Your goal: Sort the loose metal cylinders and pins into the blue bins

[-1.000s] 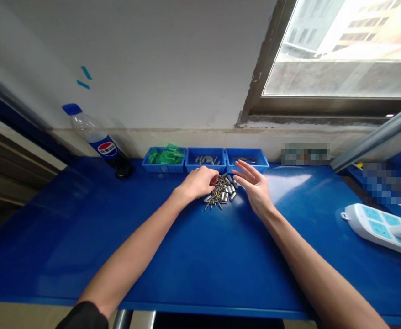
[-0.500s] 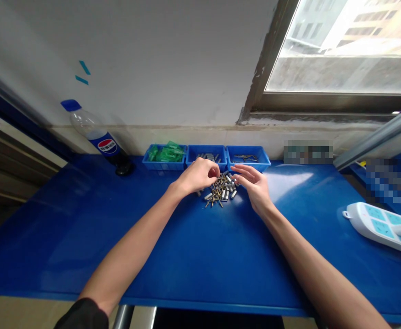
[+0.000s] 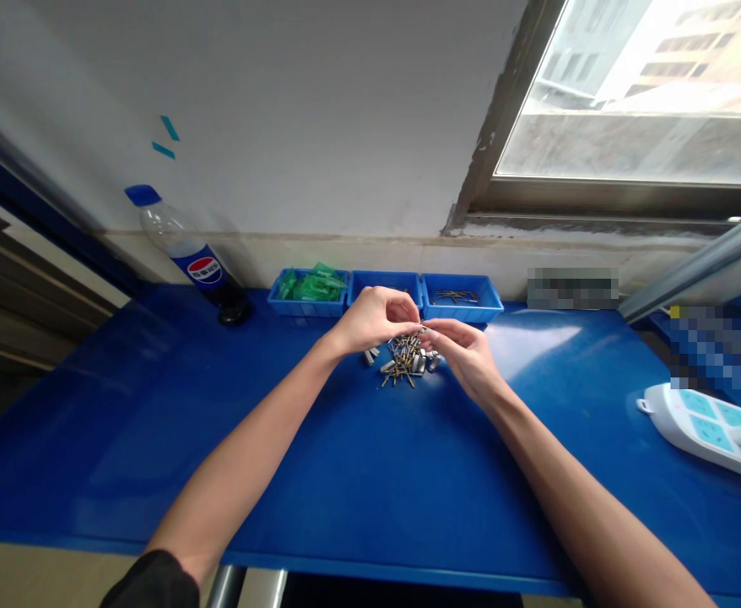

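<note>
Some rods [image 3: 456, 296] in a bin [image 3: 461, 315]; metal pieces [image 3: 402, 363] loose on desk [image 3: 358, 490]; my left fingers [image 3: 402, 301] and right fingers [image 3: 451, 327] pinch one small piece [image 3: 423, 328].

Hidden, cropped and indistinct parts of the bench scene
The left hand [image 3: 376, 321] covers most of the middle bin [image 3: 386, 275]; the small piece [image 3: 422, 328] at both hands' fingertips is too tiny to identify. Pixelation masks an item by the wall [image 3: 573, 289]; the right edge crops the power strip [image 3: 693, 432] and window [image 3: 630, 143].
</note>
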